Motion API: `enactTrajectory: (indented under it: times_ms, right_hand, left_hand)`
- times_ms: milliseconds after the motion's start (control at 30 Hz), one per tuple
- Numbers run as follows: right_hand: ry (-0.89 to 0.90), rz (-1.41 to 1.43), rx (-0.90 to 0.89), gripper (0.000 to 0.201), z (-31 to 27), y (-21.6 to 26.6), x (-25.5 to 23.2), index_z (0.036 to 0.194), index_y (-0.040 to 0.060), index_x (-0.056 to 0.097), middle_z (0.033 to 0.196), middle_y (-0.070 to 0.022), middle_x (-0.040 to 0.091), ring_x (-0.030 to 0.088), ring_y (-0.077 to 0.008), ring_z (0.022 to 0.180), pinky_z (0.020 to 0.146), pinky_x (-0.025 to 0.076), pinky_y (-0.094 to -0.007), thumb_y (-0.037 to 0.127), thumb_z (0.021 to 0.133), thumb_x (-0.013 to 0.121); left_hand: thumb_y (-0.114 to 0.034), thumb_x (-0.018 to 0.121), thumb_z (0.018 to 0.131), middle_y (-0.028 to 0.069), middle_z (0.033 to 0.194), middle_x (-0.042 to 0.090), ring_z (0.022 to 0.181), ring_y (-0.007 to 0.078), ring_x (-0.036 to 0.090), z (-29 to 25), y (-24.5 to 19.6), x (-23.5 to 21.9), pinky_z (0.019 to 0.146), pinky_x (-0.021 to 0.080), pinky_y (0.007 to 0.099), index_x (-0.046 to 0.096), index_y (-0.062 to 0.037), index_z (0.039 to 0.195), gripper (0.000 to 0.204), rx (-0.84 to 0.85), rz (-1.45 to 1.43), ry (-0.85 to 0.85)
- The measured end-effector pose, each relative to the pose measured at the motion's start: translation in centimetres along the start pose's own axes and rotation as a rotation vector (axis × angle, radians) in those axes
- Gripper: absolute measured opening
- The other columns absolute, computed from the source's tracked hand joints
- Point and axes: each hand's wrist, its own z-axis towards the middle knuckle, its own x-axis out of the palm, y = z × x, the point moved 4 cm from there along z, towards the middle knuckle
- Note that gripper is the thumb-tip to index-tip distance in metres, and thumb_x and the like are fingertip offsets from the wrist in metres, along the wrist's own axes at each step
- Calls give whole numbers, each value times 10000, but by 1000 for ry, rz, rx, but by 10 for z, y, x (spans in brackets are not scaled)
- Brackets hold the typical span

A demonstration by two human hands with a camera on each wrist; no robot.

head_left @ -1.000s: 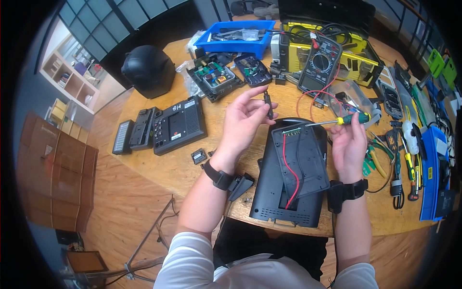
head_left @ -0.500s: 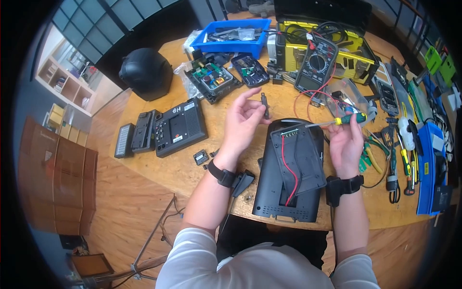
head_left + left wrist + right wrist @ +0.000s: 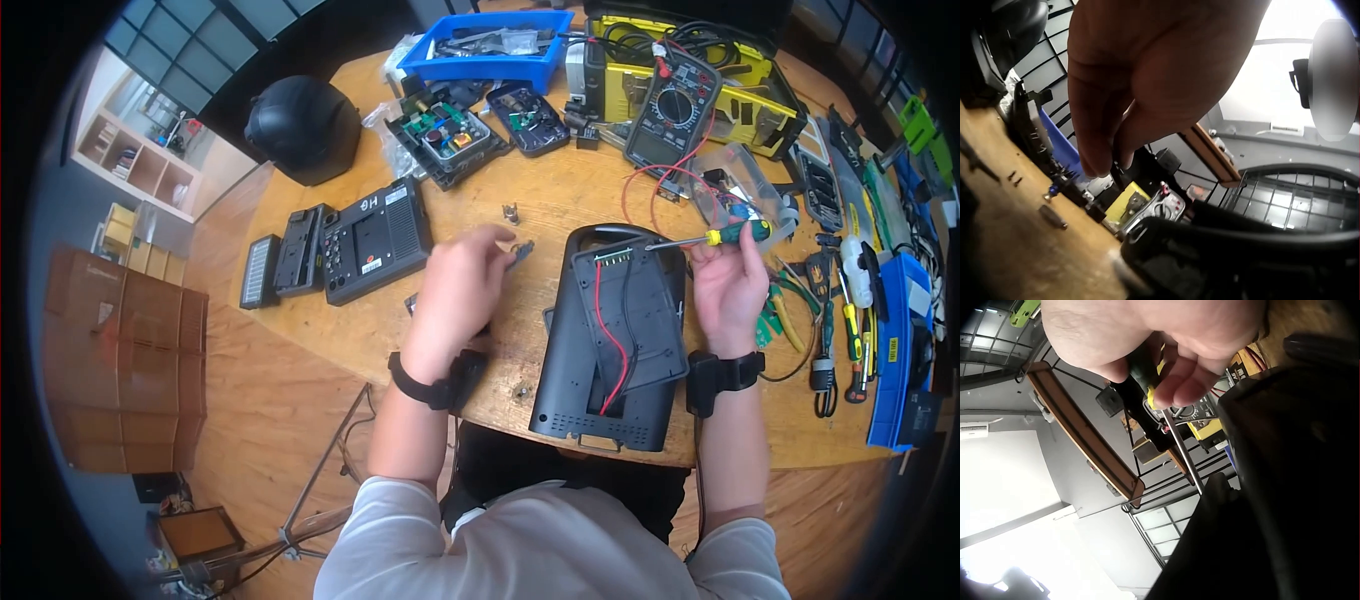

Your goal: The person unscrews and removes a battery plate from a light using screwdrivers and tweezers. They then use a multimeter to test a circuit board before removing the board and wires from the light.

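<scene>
While the case [image 3: 568, 375] lies at the near edge of the worktop [image 3: 510, 320], the right hand [image 3: 727, 285] grips a screwdriver [image 3: 738, 233] by its handle; the left hand [image 3: 463, 288] pinches a small dark part [image 3: 520, 254]; a tray [image 3: 480, 69] sits along the far edge

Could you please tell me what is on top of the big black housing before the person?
A black panel lies askew on the black housing, with a red wire running over it. The housing's surface beneath the panel is covered, so it cannot be seen.
</scene>
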Motion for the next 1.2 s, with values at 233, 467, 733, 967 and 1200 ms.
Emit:
enactTrajectory:
  times_ms: [233, 467, 733, 967, 1200]
  right_hand:
    - [-3, -32, 9, 190, 3, -4, -7, 1121, 53, 607, 973, -65, 664, 604, -162, 837, 747, 480, -319, 234, 1076, 570]
    - [19, 47, 10, 207, 8, -4, -15, 1111, 52, 614, 944, -67, 666, 591, -170, 807, 750, 478, -335, 253, 1064, 594]
    - [53, 86, 32, 175, 7, -6, -10, 1121, 77, 609, 935, -63, 667, 593, -166, 794, 733, 486, -328, 240, 1068, 574]
    - [120, 50, 24, 159, 3, -7, -5, 1136, 73, 580, 922, -73, 663, 601, -168, 740, 670, 478, -338, 215, 1071, 551]
    - [119, 21, 13, 146, 2, -7, -4, 1144, 79, 572, 904, -82, 648, 601, -173, 742, 667, 482, -340, 200, 1064, 563]
  left_hand:
    - [-40, 723, 886, 226, 885, 741, 850, 397, 726, -24, 3, 17, 783, 568, 430, 725, 8, 1046, 167, 8, 77, 109]
    - [-77, 759, 870, 153, 920, 693, 838, 350, 696, -11, -40, 1, 757, 570, 396, 745, -37, 1035, 170, 338, 125, 40]
    - [-217, 781, 884, 147, 920, 659, 897, 342, 665, -4, -97, 15, 801, 534, 430, 706, -24, 912, 210, 472, 177, 296]
    - [-215, 685, 906, 197, 923, 684, 908, 393, 687, -2, -105, 30, 825, 551, 478, 678, -6, 870, 212, 243, 476, 201]
    - [-178, 666, 878, 230, 954, 695, 928, 415, 682, 3, -93, 33, 861, 545, 491, 689, 29, 859, 209, 121, 435, 253]
